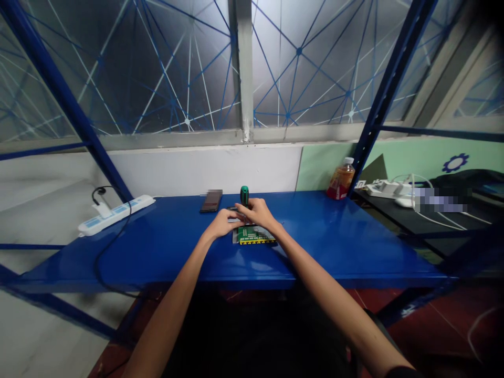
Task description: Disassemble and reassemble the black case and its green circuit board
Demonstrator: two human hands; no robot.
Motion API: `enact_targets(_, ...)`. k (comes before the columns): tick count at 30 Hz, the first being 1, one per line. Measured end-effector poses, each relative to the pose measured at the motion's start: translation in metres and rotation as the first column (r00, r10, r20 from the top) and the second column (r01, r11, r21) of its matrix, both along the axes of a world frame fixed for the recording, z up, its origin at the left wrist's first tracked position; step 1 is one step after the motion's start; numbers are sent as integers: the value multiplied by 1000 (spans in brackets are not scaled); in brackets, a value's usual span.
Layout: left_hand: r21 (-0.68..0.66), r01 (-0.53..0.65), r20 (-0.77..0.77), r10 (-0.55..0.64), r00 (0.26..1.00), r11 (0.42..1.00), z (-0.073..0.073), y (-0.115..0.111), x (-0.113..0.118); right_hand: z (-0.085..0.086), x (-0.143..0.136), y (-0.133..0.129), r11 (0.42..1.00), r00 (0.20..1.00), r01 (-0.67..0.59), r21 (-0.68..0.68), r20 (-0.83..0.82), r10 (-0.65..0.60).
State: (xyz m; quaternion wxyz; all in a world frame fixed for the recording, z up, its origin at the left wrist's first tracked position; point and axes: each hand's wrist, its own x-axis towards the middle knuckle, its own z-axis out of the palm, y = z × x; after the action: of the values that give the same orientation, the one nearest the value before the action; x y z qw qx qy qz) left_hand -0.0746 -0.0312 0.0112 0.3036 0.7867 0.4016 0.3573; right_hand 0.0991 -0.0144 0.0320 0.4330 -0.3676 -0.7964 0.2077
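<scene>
A screwdriver (244, 195) with a green and black handle stands nearly upright over a circuit board (248, 231). My right hand (258, 211) is closed around the lower part of its handle. Close by on the left, my left hand (223, 223) has its fingers drawn together at the board's far left side, near the screwdriver's shaft. What those fingers pinch is hidden. The board is green with a yellow-and-black strip along its near edge, and it lies on the blue table (165, 252). Both hands cover its far part and the screwdriver's tip.
A dark phone (211, 201) lies beyond my left hand. A white power strip (116, 214) with a plug and black cable (98, 262) occupies the table's left side. At the back right stands a drink bottle (342, 179). Blue metal posts (388, 79) rise at both sides.
</scene>
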Motion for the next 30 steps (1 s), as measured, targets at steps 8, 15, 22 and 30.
enact_targets(8,45,-45,-27,46,999,998,-2,1,-1,2,0,-5,995,994,-70,-76,-95,62)
enact_targets(15,60,-59,-15,60,998,996,-7,5,-2,1,1,-5,998,994,-34,-53,-103,28)
enact_targets(22,73,-126,-5,127,992,989,-5,2,0,-1,1,-1,999,996,5,34,-85,-2)
enact_targets(30,97,-126,-12,128,992,987,-5,2,1,1,5,-2,993,998,61,104,-24,-59)
